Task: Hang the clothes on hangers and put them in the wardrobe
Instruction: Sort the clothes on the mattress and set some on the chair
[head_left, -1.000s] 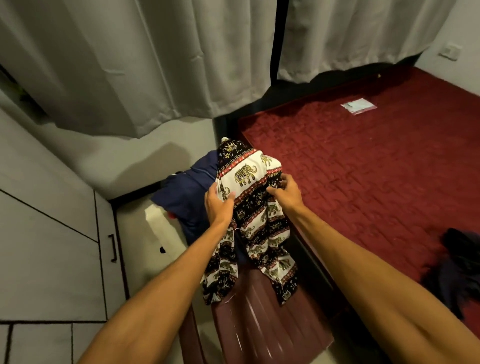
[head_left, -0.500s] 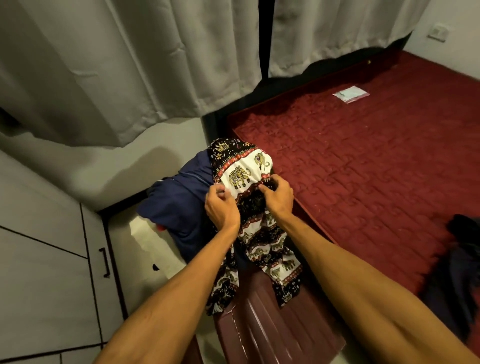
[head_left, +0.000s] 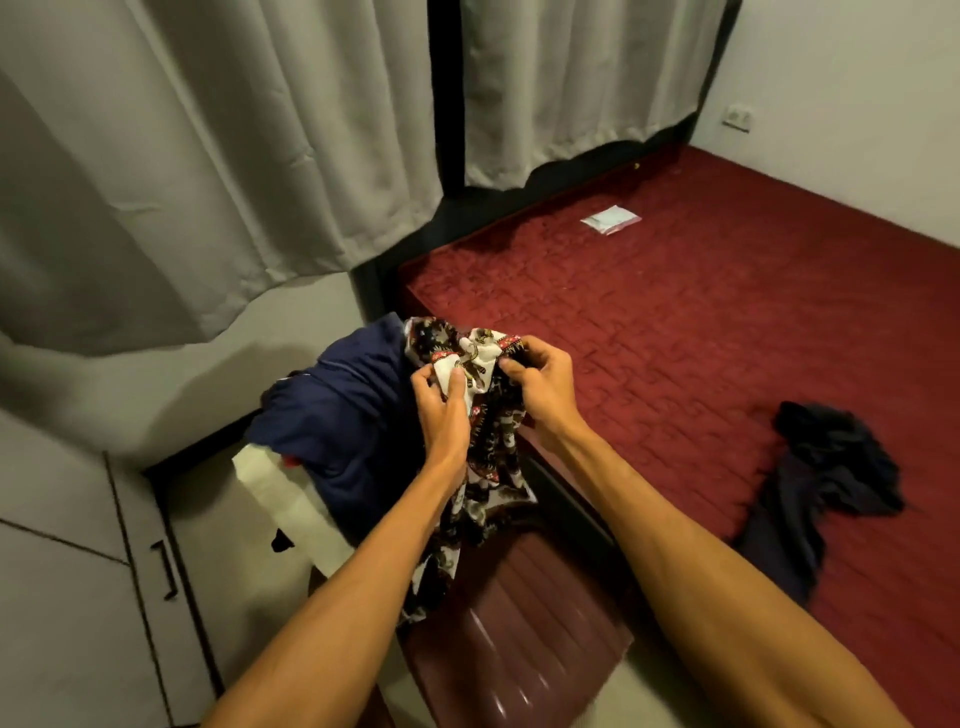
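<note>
Patterned garment (head_left: 480, 358) between left hand (head_left: 441, 415) and right hand (head_left: 543, 395), both fists tight around it.

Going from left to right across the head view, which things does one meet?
Cabinet handle, navy garment, left hand, right hand (both hands grip the patterned garment), dark garment.

grip: left hand (head_left: 441, 410) and right hand (head_left: 540, 389) on garment (head_left: 488, 457) | just left of grip: pile (head_left: 353, 415) | below: chair (head_left: 519, 649) | right: bed (head_left: 701, 338) | on bed, well right: heap (head_left: 831, 467); behind-right: packet (head_left: 610, 221) | behind: curtains (head_left: 208, 182) | far left: cabinet (head_left: 78, 597)
</note>
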